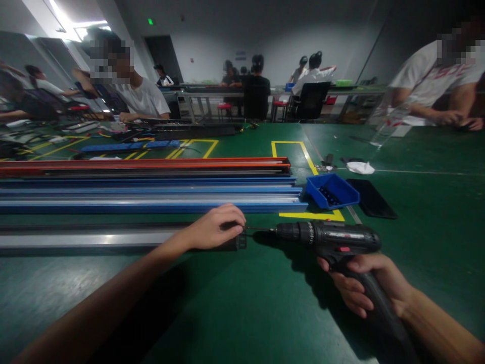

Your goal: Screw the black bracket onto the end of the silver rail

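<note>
My right hand (pixel 364 283) is wrapped round the grip of a black cordless drill (pixel 329 236), which lies level with its long thin bit pointing left. The bit's tip reaches the end of a dark metal rail (pixel 113 238) lying lengthwise on the green table. Over that rail end curls my left hand (pixel 217 225), its fingertips closed near the bit's tip. Whatever is between those fingers is too small to make out. An end piece with slots (pixel 241 241) shows just below the fingertips.
Blue rails (pixel 151 202) and an orange rail (pixel 151 163) lie behind the dark one. Right of them stand a blue bin (pixel 333 191) with small dark parts and a black flat slab (pixel 371 198). A clear bottle (pixel 386 124) is farther back. Other people sit across the table.
</note>
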### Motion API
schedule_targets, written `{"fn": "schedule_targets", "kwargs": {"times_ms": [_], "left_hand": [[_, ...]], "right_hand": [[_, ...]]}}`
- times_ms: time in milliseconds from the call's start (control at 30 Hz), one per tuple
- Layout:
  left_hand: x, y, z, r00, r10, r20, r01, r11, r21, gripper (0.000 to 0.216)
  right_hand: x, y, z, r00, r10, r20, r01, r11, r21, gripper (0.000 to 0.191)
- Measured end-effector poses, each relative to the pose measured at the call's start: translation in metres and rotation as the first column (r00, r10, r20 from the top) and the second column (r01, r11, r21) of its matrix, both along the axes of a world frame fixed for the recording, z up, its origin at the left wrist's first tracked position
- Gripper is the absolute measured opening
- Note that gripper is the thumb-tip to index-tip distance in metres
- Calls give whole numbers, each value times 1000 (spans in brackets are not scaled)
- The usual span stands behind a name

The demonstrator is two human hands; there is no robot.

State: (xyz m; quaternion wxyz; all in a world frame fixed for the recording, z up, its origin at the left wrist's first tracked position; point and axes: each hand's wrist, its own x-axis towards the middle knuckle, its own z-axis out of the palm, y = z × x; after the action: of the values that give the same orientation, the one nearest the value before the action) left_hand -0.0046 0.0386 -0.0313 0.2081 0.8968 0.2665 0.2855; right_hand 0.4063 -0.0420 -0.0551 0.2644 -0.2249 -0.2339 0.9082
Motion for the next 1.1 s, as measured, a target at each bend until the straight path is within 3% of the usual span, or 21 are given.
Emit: {"fn": "schedule_targets", "kwargs": {"times_ms": [1100], "left_hand": [[-1, 1, 0, 999, -20, -43, 19, 1000, -23, 12]], "right_hand": [[0, 0, 0, 1000, 18, 15, -18, 1000, -1, 34]]}}
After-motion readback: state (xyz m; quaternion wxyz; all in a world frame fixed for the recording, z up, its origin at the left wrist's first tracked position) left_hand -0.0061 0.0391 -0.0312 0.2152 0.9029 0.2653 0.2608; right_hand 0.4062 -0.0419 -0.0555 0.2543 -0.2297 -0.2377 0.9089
